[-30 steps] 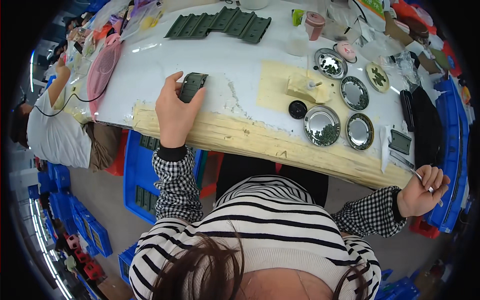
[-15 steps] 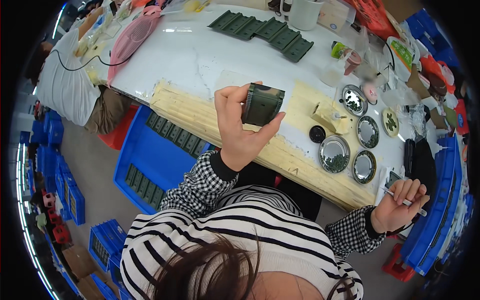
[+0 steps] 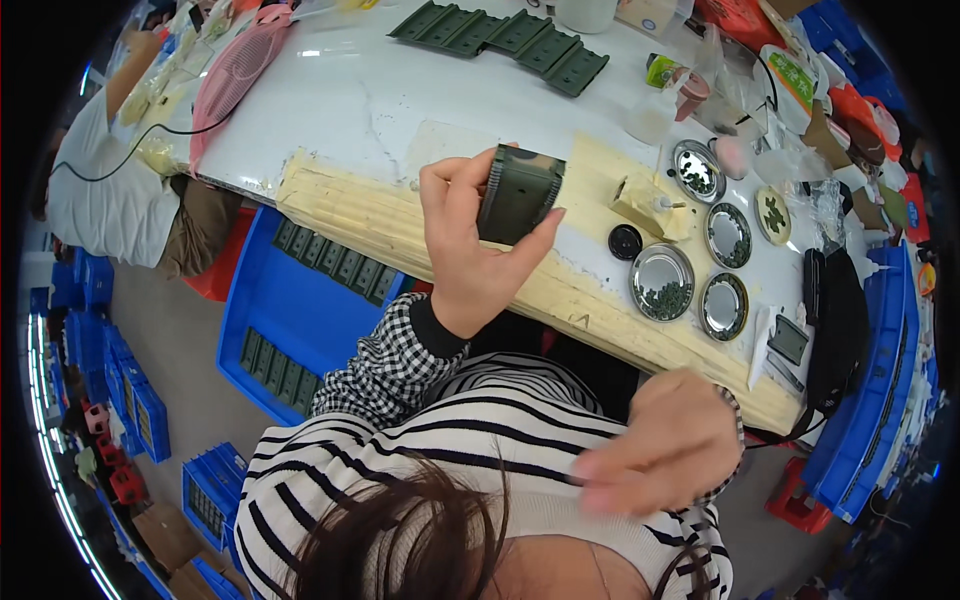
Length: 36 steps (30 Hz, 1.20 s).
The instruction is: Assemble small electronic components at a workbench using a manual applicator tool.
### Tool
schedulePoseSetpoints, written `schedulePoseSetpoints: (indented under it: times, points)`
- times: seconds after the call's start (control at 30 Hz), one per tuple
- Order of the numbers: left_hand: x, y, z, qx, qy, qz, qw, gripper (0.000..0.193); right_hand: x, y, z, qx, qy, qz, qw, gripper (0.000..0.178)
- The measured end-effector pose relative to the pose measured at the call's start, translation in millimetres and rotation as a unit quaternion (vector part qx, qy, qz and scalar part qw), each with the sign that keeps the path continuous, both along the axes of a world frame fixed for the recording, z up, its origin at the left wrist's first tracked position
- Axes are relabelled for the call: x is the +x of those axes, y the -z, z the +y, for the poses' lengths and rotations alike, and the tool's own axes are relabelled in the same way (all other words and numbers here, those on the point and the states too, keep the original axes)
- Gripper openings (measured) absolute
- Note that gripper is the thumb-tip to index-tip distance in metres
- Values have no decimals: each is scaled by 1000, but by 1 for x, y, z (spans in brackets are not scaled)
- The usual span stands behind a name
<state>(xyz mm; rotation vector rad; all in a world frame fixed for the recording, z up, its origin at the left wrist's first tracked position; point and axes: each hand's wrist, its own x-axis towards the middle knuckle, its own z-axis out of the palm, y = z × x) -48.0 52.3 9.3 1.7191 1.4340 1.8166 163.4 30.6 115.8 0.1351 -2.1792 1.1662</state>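
Note:
My left hand (image 3: pixel 470 275) is closed on a dark green, box-shaped plastic part with camouflage patches (image 3: pixel 520 198), held upright above the bench's near edge. Thumb and fingers grip its two sides. In front of my chest is my right hand (image 3: pixel 665 445), smeared by motion, so whether it holds anything does not show. A flat green piece (image 3: pixel 789 339) and a thin metal tool (image 3: pixel 786 371) lie on the bench's right end. Shallow metal dishes (image 3: pixel 662 262) hold small green bits, close to a yellowish block with a pin (image 3: pixel 652 208).
Joined green panels (image 3: pixel 548 52) lie across the white bench (image 3: pixel 330 95). A blue tray (image 3: pixel 300 325) with rows of green parts sits below its front edge. Left, another person (image 3: pixel 120 190) sits beside a pink mesh basket (image 3: pixel 240 80). Blue crates (image 3: pixel 870 400) stand right.
My right hand has left the bench's right end and come in toward my chest; the thin tool it held no longer shows in it. The left hand still holds the green part, slightly higher in view.

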Motion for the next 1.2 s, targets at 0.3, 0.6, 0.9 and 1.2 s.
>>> schedulePoseSetpoints:
  times: [0.3,0.6,0.9,1.2]
  points:
    - [-13,8,1,-9,-17,7,1000,65,-49,-11,-35,-6,-115,-5,993,25]
    - [-20,-3,-3,-10,24,-24,999,61,-24,-17,-40,230,478,-160,832,12]
    - [-22,13,2,39,28,4,999,59,-38,2,-54,-27,13,-10,1000,15]
    - [-25,19,1,55,-17,79,995,57,-43,-30,-92,36,239,-192,951,26]
